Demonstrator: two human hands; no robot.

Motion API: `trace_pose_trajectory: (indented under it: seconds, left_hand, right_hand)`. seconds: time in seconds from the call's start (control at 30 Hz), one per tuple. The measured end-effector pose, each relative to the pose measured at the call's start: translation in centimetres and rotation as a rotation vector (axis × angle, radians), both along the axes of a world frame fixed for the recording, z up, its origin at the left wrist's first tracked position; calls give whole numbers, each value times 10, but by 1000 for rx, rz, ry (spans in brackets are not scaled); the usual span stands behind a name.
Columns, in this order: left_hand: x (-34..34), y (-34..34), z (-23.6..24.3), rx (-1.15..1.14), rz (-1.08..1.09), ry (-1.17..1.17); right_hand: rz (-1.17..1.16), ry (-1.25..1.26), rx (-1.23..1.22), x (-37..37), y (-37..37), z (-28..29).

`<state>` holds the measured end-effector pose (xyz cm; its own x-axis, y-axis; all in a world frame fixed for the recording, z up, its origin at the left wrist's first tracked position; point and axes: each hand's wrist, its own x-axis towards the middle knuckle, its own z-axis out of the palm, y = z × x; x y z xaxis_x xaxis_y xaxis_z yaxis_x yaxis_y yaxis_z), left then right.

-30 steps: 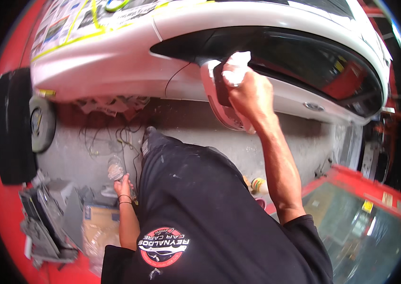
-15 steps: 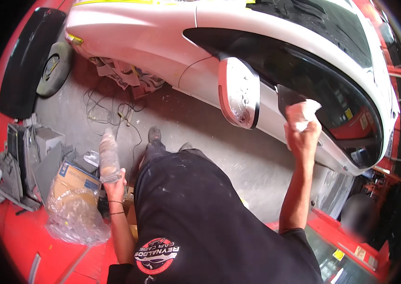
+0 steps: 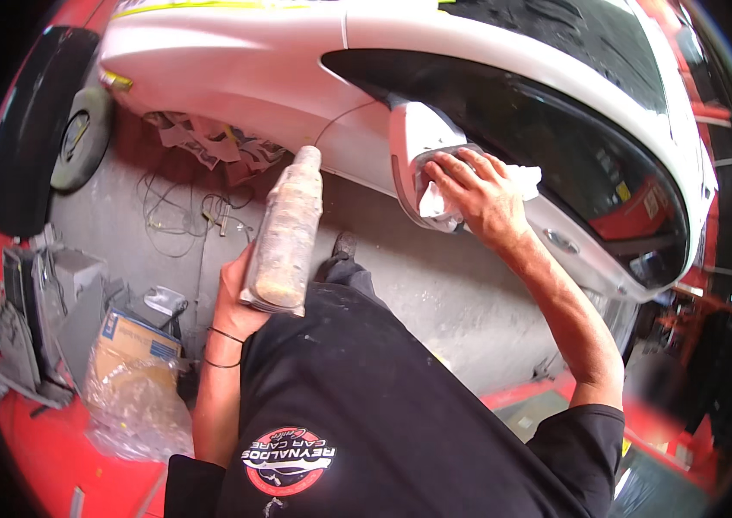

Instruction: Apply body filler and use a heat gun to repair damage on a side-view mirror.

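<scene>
My left hand (image 3: 234, 287) grips a grimy bottle (image 3: 282, 233) in wrinkled clear wrap, held upright with its nozzle end toward the car. My right hand (image 3: 478, 194) presses a crumpled white cloth or paper (image 3: 521, 179) against the glass of the side mirror (image 3: 409, 138), fingers bent over it and partly covering the mirror. The mirror sticks out from the white car (image 3: 219, 60), below its dark side window (image 3: 590, 155).
Left are a black panel (image 3: 25, 129), spare wheel (image 3: 78, 141), grey parts (image 3: 25, 328) and cardboard box (image 3: 124, 345) with plastic. Cords (image 3: 176, 216) and newspaper (image 3: 210, 147) lie below the car. A glass pane (image 3: 642, 483) is lower right; a blurred person (image 3: 711, 380) stands far right.
My left hand has raised the bottle upward and to the right. My right hand, with the white wad, has moved from the side window leftward onto the mirror.
</scene>
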<state>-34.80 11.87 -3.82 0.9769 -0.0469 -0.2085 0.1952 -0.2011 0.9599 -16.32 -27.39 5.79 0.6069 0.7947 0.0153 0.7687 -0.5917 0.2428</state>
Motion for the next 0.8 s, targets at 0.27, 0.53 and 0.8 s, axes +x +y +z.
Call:
trace_pose_trajectory:
  seconds: [0.27,0.53,0.8]
  left_hand:
    - [-30,-33,16,17,168,-53]
    - [-47,-74,-6,-14,327,-78]
    - [-32,-84,-17,-8,293,-87]
  right_hand:
    - [200,133,-81,47,5,14]
    - [264,89,-142,48,4,12]
    - [199,85,-148,46,6,9]
